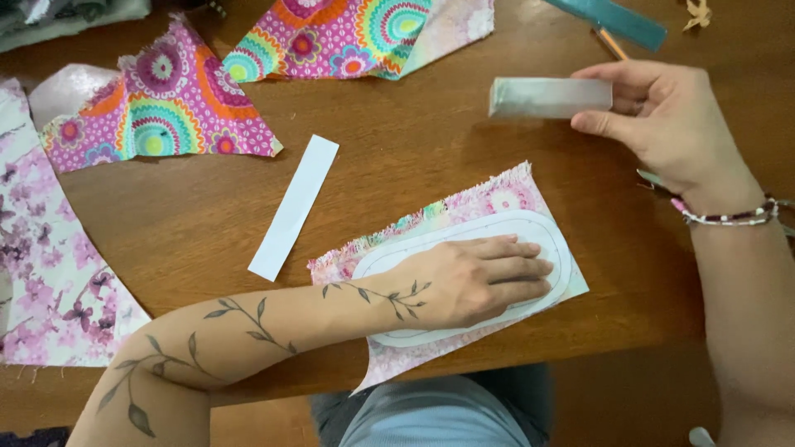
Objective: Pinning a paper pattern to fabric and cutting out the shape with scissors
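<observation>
My left hand lies flat, fingers together, pressing a white oval paper template onto a piece of floral fabric laid wrong side up near the front edge of the brown wooden table. Above and to the right, my right hand holds a pale rectangular block by one end, lifted off the table. A beaded bracelet sits on that wrist.
A white paper strip lies left of the fabric. Bright pink circle-patterned fabric pieces sit at the back, a purple blossom-print cloth at the left. A teal ruler and pencil lie at the far right.
</observation>
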